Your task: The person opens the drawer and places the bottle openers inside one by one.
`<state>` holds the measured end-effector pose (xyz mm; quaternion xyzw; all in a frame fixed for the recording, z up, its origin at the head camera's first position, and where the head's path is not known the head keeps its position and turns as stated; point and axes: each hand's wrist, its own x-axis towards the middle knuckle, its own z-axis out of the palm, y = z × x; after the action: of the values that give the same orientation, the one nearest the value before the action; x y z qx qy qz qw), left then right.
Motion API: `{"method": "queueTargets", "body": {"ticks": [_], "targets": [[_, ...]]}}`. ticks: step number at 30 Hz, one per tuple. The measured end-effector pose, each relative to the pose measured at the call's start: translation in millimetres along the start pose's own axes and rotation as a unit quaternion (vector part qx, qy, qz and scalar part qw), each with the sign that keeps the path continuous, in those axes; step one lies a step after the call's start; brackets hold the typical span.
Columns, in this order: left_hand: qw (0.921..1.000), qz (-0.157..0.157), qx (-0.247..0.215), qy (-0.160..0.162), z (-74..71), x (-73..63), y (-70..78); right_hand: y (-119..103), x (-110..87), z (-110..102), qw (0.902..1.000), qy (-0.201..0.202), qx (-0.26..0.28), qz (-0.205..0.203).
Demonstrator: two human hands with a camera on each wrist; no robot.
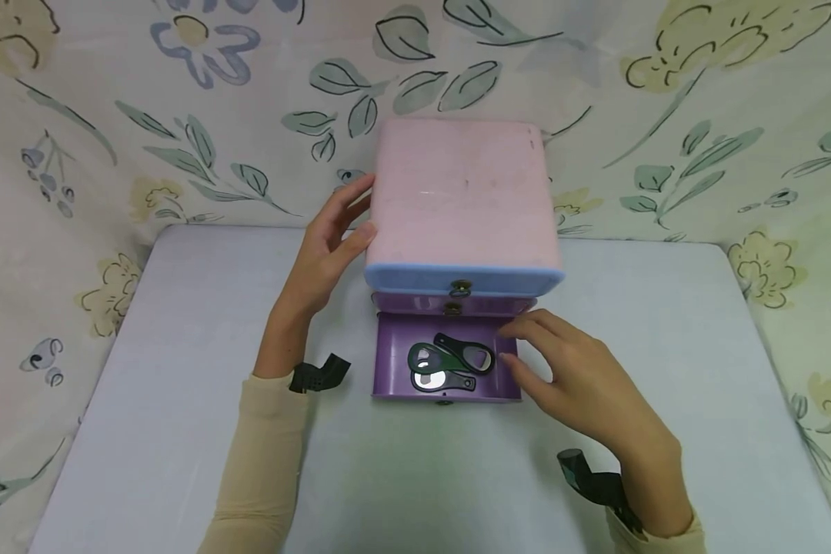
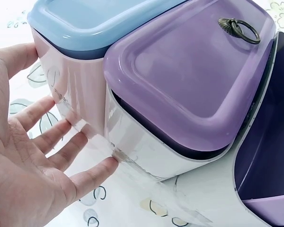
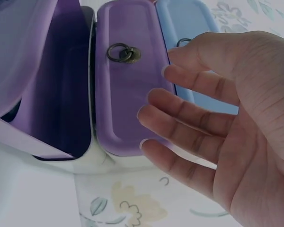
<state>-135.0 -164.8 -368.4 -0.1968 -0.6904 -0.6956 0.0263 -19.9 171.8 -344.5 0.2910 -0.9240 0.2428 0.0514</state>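
A small drawer cabinet [image 1: 460,192] with a pink top stands at the middle of the table. Its top drawer front [image 1: 402,278] is blue and its middle one [image 3: 128,104] purple, each with a metal ring pull. The purple bottom drawer [image 1: 392,354] is pulled out. Inside it lie small teardrop-shaped items [image 1: 429,358], dark green, black and white; their exact kind is unclear. My left hand [image 1: 325,250] rests its spread fingertips against the cabinet's left side. My right hand [image 1: 575,377] hovers at the open drawer's right edge, fingers loosely bent, holding nothing.
The cabinet stands on a pale table [image 1: 152,431]. Floral cloth [image 1: 249,115] hangs behind it and along both sides. A black strap mount [image 1: 318,375] sits on the left wrist, another [image 1: 592,481] on the right.
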Motion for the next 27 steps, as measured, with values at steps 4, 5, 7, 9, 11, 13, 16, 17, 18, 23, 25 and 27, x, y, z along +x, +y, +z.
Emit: {"method": "queueTargets", "body": {"ticks": [4, 5, 7, 9, 11, 13, 16, 17, 18, 23, 25, 27], "targets": [[1.0000, -0.001, 0.001, 0.000, 0.1, -0.4, -0.4, -2.7, -4.5, 2.0, 0.9999, 0.004, 0.010, -0.007], [1.0000, -0.001, 0.000, -0.001, 0.0, -0.5, -0.7, -3.9, -5.6, 2.3, 0.9999, 0.004, 0.013, -0.009], [1.0000, -0.002, 0.001, -0.001, -0.2, -0.9, -1.2, -7.1, -8.0, 3.2, 0.9996, 0.002, 0.024, -0.013], [1.0000, -0.002, -0.001, -0.002, -0.6, -1.1, -1.5, -11.5, -10.0, 5.0, 0.9990, 0.000, 0.043, -0.012], [1.0000, -0.001, -0.004, -0.001, -0.5, -1.0, -1.5, -17.1, -12.4, 8.9, 0.9968, -0.006, 0.079, -0.010], [1.0000, 0.001, -0.006, 0.000, -0.8, -0.9, -1.5, -23.4, -15.3, 15.7, 0.9922, -0.016, 0.124, -0.008], [0.9999, 0.005, -0.009, -0.001, -1.4, -0.6, -1.5, -34.4, -21.4, 29.4, 0.9820, -0.035, 0.186, -0.002], [0.9999, 0.006, -0.009, -0.002, -1.5, -0.4, -1.8, -38.4, -24.5, 35.0, 0.9785, -0.043, 0.202, -0.001], [0.9999, 0.007, -0.008, -0.004, -1.5, -0.1, -1.9, -42.6, -27.9, 40.8, 0.9743, -0.056, 0.218, 0.005], [0.9999, 0.010, -0.005, -0.005, -2.0, 1.1, -1.7, -58.3, -44.0, 75.3, 0.9456, -0.146, 0.285, 0.056], [0.9999, 0.010, -0.005, -0.007, -2.4, 1.0, -1.4, -59.1, -49.4, 87.5, 0.9391, -0.168, 0.287, 0.084], [0.9999, 0.007, -0.004, -0.007, -3.0, 0.7, -1.4, -56.1, -53.5, 96.6, 0.9379, -0.173, 0.283, 0.103]]}}
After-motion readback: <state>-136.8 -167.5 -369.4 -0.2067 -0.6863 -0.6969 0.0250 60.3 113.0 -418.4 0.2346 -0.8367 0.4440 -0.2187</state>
